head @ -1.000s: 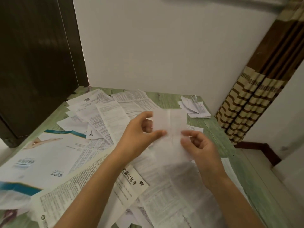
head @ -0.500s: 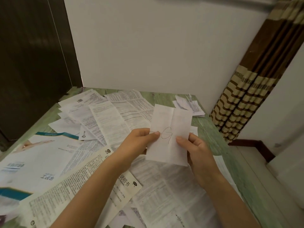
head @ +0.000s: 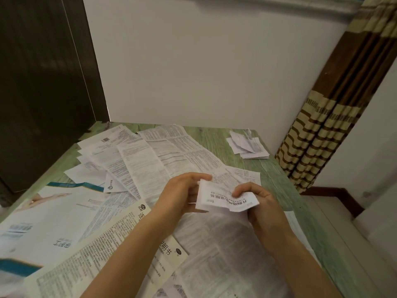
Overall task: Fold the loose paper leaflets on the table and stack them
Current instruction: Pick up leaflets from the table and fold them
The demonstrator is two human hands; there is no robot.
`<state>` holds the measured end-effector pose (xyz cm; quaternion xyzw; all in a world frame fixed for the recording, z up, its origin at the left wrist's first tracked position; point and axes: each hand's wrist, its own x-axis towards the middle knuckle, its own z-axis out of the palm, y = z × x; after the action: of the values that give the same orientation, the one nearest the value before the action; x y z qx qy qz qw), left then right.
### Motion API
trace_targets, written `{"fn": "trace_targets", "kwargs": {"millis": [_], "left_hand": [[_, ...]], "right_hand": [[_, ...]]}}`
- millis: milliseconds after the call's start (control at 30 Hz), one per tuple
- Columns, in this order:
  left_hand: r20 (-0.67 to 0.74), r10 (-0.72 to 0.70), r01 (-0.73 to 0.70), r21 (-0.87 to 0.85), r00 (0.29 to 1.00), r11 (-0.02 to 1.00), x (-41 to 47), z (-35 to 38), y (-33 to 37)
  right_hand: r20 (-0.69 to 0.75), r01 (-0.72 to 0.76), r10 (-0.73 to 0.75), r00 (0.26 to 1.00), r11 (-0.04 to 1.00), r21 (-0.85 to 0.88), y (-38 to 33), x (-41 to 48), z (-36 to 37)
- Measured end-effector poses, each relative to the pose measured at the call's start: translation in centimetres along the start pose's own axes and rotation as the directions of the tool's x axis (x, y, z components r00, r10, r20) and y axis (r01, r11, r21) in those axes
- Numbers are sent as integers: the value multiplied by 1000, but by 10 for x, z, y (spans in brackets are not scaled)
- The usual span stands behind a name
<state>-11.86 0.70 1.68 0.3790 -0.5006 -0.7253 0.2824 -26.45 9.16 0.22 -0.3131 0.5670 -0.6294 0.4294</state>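
**Small leaflet mid-fold, held up between both hands**

The small leaflet (head: pixel 217 195) is off the table, held in the air between the two hands above the spread of unfolded sheets. Its right part curls over with bold printed characters showing across the middle — it looks partly folded, not yet pressed flat.

The left hand (head: pixel 182 194) pinches the leaflet's left edge, thumb on top and fingers behind. The right hand (head: pixel 266 209) pinches the right end, thumb pressing down on the print and fingers curled beneath. Gripping both ends likely keeps the thin paper taut, so the edges can be lined up and a crease run without the clutter underneath getting in the way.

Below and to the left lie the loose leaflets (head: pixel 150 160), overlapping one another across most of the green table (head: pixel 214 136). A cream leaflet (head: pixel 103 250) lies under the left forearm, and a large glossy brochure (head: pixel 49 214) with a teal band sits at the near left.

At the far right corner, well apart from the hands, rests a small stack of folded leaflets (head: pixel 247 146) — probably where this one belongs once folded. A striped curtain (head: pixel 318 134) hangs beside that corner.
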Motion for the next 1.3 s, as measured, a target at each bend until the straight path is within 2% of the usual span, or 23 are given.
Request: {"fn": "trace_targets", "kwargs": {"millis": [67,133,200,300,400,534,700,800,967,1067,1134,1301], "left_hand": [[7,-80,80,-136,997,988,2,-1,0],[54,-103,106,-66,993,992,2,-1,-2],[43,-45,44,28,998,999,0,1,-5],[-82,84,-77,89,993,993,1,2,-9],[-118,148,-130,151,982,980,2,0,-12],[-53,228,-207,259,972,943,3,1,-11],[123,243,-269,306,962,913,0,5,-12],[154,243,-282,331,958,900,-1,6,-13],[103,370,-377,424,923,823,2,5,-17],[11,494,-433,499,869,751,1,4,-15],[-61,553,-454,498,831,739,2,1,-12],[-99,573,-444,530,814,723,3,-2,-8]], "right_hand": [[6,39,-39,999,997,-74,2,0,-1],[24,107,-105,994,981,-162,3,-2,0],[54,145,-137,989,970,-194,3,-3,1],[123,149,-129,984,974,-173,3,-3,-3],[126,150,-129,984,973,-176,5,-2,-5],[92,177,-167,982,978,-113,1,-2,-5],[97,188,-165,981,929,-319,1,-8,5],[90,242,-225,970,886,-396,2,-11,6],[94,243,-225,970,865,-439,2,-13,9],[90,243,-229,969,827,-507,1,-11,8],[70,226,-222,973,830,-510,1,-10,5],[25,224,-243,970,844,-488,4,-10,0]]}}
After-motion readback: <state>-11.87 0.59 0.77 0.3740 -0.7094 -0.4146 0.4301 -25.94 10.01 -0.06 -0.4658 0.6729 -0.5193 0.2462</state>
